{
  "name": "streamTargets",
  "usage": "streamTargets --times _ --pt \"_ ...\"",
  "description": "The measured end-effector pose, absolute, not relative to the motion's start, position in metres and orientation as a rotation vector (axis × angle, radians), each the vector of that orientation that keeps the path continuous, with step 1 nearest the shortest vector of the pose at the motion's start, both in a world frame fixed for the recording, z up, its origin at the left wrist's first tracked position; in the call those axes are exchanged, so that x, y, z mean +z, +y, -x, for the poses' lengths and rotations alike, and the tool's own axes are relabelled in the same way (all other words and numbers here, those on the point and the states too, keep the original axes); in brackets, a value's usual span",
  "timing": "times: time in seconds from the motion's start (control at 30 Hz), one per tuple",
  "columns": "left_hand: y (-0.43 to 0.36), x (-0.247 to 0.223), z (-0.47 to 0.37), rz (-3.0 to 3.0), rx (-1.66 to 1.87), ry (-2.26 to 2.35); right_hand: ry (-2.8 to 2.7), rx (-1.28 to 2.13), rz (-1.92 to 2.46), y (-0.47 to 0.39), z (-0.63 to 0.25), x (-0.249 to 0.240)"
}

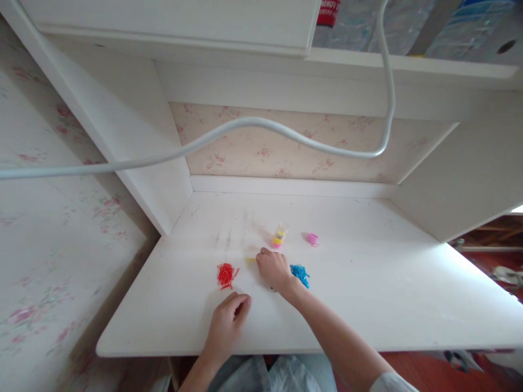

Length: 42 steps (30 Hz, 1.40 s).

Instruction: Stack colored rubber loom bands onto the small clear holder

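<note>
My right hand (274, 268) reaches over the white desk with its fingers bent together and pointing down. At its fingertips lies a bit of yellow band (250, 260); what the fingers hold is hidden. Under my right wrist, partly covered, is a heap of blue rubber bands (300, 274). Near the desk's front edge my left hand (227, 322) rests with fingers curled in and nothing visible in them. Just beyond it sits a pile of red rubber bands (226, 275). A small clear container (279, 236) with yellow and pink contents stands beyond my right hand.
A small pink bundle (312, 239) lies right of the container. The white desk (368, 305) has side panels and a back board. Overhead, a shelf (408, 62) holds plastic-wrapped items, and a white cable (253, 122) hangs across the view.
</note>
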<state>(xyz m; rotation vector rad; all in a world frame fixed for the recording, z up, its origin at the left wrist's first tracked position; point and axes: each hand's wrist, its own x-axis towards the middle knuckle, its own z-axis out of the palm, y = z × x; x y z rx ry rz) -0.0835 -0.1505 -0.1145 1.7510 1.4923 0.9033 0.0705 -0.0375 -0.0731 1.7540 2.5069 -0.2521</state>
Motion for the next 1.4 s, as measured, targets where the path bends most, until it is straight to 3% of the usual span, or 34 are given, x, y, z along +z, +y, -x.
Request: streamTargets --times 0.43,0.73,1.2,1.4 --pt "-0.151 -0.111 0.084 -1.783 0.883 1.462 2.766 -0.382 -2.115 -0.043 -0.110 -0.033" --pt "-0.152 -0.109 0.083 -1.788 0.882 1.455 2.781 -0.163 -2.407 -0.019 -0.142 -0.001" --pt "-0.151 -0.112 0.079 -1.848 0.844 1.524 2.800 -0.111 -2.475 -0.018 -0.161 -0.009" --pt "-0.141 -0.105 0.073 -1.996 0.741 1.746 2.720 -0.353 -2.746 -0.044 -0.198 -0.052"
